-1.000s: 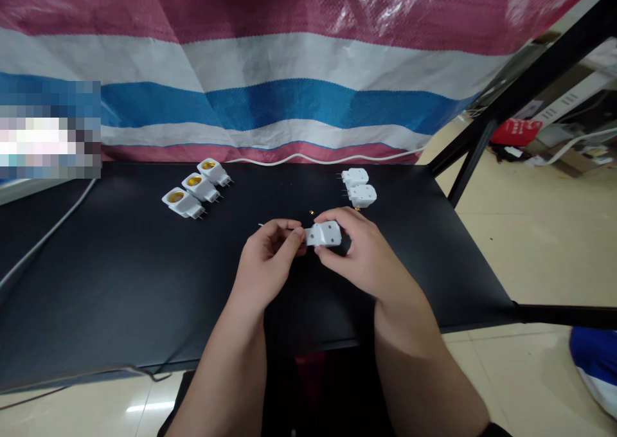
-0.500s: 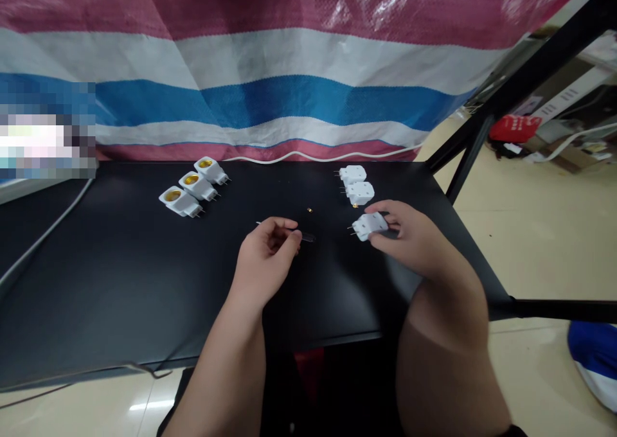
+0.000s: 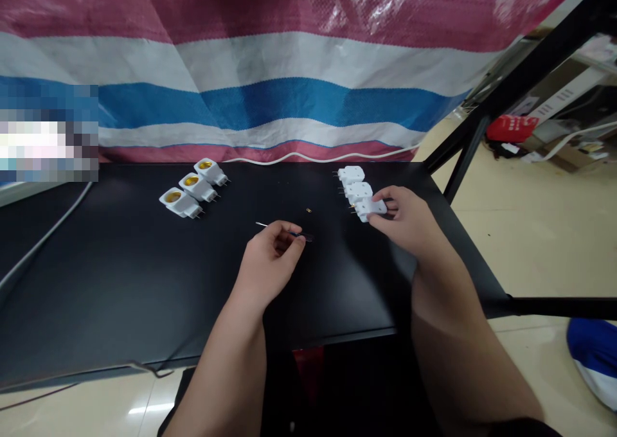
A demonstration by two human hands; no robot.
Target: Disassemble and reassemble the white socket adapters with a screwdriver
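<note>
My left hand (image 3: 270, 260) is closed around a small screwdriver (image 3: 306, 238); its thin metal shaft points left and the clear handle end shows past my thumb. My right hand (image 3: 402, 222) grips a white plug adapter (image 3: 367, 209) between thumb and fingers, its pins facing left. That adapter is right in front of two similar white plug adapters (image 3: 358, 190), in a row with them. A tiny brass-coloured piece (image 3: 309, 210) lies on the black table between my hands.
Three white plug-in lamp sockets (image 3: 191, 183) with gold threads stand in a slanting row at the left. A white cable (image 3: 270, 162) runs along the table's back edge, before a striped plastic sheet (image 3: 289, 103). Black frame bars (image 3: 475, 141) rise at the right.
My right hand has moved the plug adapter away from me, up against the other two. The left hand has shifted only slightly, still with the screwdriver.
</note>
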